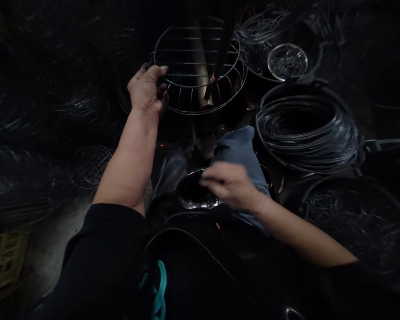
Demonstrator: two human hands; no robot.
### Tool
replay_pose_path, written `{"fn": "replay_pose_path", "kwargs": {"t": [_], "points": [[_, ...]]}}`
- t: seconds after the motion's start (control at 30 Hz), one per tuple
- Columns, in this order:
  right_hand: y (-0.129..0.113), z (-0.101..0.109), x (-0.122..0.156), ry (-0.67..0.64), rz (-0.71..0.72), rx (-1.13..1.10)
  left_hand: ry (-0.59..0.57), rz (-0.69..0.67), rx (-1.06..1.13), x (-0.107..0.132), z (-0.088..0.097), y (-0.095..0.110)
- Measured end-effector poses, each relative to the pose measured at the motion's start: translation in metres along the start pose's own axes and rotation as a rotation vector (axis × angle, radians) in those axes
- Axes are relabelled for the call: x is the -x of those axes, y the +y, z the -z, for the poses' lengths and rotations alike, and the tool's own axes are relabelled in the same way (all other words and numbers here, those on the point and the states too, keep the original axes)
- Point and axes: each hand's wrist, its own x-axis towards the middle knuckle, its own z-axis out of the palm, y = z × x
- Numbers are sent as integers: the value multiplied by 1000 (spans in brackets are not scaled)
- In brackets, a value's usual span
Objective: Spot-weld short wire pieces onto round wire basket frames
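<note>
Head view, dim wire-strewn floor [50,249], left grip [148,89] closed round wire basket [193,84], right grip [231,184] blurred, hold unclear

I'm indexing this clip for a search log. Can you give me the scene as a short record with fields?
Setting: dim workshop, crowded with wire goods
Left hand: left hand curled on the rim of a round grey wire cage, arm stretched forward
Right hand: right hand blurred, over a shiny round metal bowl; grip unclear
Right side: big coil of black wire
Far right: second shiny metal dish holding small metal bits
Lower left: yellow slotted plastic crate
</note>
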Motion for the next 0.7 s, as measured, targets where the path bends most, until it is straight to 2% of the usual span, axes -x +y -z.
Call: {"fn": "replay_pose_path", "kwargs": {"t": [0.03,0.07,0.17,0.3,0.47,0.7], "points": [[3,-12,11,-281,-9,52,-6,-12,-2,0,0,0],[9,-23,19,-458,-90,180,-17,-23,-5,-1,0,0],[27,-51,23,-550,-219,371,14,-26,45,-2,2,1],[34,-63,15,-591,-249,412,15,-30,53,1,4,2],[24,-56,19,-582,-246,392,-12,-49,42,7,5,5],[22,-48,22,-539,-230,314,12,-35,56,8,7,4]]}}
